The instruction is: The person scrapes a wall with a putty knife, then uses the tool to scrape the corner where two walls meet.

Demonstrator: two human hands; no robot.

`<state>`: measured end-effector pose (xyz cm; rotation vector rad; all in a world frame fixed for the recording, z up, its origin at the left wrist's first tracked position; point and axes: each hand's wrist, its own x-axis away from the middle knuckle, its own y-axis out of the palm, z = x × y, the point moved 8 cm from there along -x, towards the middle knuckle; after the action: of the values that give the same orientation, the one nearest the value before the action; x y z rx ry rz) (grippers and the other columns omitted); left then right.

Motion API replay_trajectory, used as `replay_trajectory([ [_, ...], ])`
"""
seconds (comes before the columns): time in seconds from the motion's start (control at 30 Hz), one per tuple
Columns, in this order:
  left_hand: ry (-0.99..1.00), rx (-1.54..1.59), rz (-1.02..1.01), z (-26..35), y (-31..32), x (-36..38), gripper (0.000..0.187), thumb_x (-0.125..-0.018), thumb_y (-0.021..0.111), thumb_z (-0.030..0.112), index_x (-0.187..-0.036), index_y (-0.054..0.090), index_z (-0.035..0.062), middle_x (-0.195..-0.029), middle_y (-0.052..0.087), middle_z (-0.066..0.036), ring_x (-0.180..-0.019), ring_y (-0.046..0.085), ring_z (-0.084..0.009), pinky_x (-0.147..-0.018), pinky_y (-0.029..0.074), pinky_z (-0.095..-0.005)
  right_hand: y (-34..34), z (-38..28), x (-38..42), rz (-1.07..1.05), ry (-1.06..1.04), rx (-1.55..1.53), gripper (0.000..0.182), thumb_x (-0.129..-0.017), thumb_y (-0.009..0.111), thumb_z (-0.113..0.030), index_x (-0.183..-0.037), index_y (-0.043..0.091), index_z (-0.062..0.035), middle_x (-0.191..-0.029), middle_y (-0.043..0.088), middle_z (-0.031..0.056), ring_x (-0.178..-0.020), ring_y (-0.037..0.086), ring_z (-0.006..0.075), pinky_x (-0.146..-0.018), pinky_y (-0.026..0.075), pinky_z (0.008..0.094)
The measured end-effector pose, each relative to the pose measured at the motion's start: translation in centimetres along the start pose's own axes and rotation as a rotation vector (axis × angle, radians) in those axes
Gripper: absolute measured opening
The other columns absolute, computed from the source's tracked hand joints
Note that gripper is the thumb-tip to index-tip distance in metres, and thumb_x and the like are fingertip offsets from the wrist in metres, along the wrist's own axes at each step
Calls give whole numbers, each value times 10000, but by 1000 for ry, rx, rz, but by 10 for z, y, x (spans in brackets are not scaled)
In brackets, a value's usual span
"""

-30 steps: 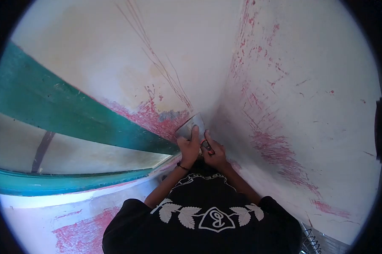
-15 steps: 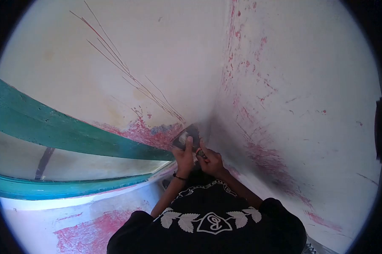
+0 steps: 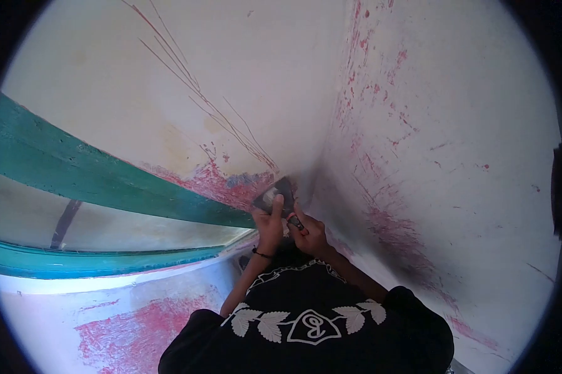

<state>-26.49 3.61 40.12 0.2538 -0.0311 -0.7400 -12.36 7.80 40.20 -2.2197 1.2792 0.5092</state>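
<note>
A scraper (image 3: 284, 188) with a wide dark blade lies against the wall near the corner, level with the lower edge of the scratched red patch (image 3: 221, 186). Its red and black handle is closed in my right hand (image 3: 313, 239). My left hand (image 3: 269, 229) grips the blade from the left, thumb laid along its face; the fingers behind it are hidden. A pale smear marks the middle of the blade. Both hands are close together in front of my chest.
A green painted frame (image 3: 106, 177) runs along the left wall, with a turquoise ledge (image 3: 106, 262) below it. The right wall (image 3: 468, 206) meets the left wall at the corner and carries red scrape marks. A dark object (image 3: 560, 193) sits at the far right edge.
The view has shifted slightly, so the walls appear a little up and to the right. Both hands keep their hold on the scraper, whose handle shows more between them.
</note>
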Motion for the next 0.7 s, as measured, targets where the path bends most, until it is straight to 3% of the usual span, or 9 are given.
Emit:
replay_trajectory([
  [0.03,11,-3,6,-4,-2,2,173,-965,673,126,-1065,657,-15,-1025,679,-39,-898,606,-103,-774,508,-271,1,5,5,0,-6,0,598,-832,729,-30,-1386,525,60,-850,694,176,-651,669,211,-618,523,298],
  [0.13,68,-23,41,10,-1,3,182,-958,684,129,-1067,654,-14,-1026,678,-36,-899,604,-102,-774,506,-268,2,4,6,-75,58,0,596,-854,733,-58,-1402,520,36,-984,719,221,-806,736,261,-682,557,329],
  [0.23,-95,-1,-59,9,3,-3,193,-957,687,133,-1078,647,-12,-1024,671,-30,-897,597,-95,-767,506,-270,0,-8,-4,27,4,-10,622,-831,728,-36,-1407,511,53,-809,675,144,-550,547,162,-596,487,262],
  [0.33,-57,-14,49,-4,-1,0,176,-964,679,149,-970,686,-27,-915,688,-17,-801,606,-84,-690,497,-253,1,6,4,-39,89,30,617,-838,717,-26,-1412,506,52,-822,686,150,-586,605,159,-618,505,274],
  [0.43,81,-77,32,25,5,-3,183,-961,686,169,-949,685,-14,-869,668,4,-758,580,-73,-650,476,-244,-1,-2,-1,-7,42,-15,602,-852,730,-55,-1409,515,29,-892,715,196,-738,726,241,-660,546,329],
  [0.63,-85,-43,-12,-7,-7,3,167,-964,678,156,-944,685,-10,-841,663,17,-732,577,-75,-629,471,-242,7,11,9,-21,104,-31,587,-845,733,-46,-1393,537,34,-828,706,178,-653,677,194,-623,530,313],
  [0.7,-5,-51,9,12,-7,0,166,-968,672,153,-941,683,-11,-833,662,18,-731,580,-76,-633,473,-241,-2,-12,-4,-18,38,60,576,-842,740,-51,-1380,551,34,-805,697,172,-619,651,191,-612,520,303],
])
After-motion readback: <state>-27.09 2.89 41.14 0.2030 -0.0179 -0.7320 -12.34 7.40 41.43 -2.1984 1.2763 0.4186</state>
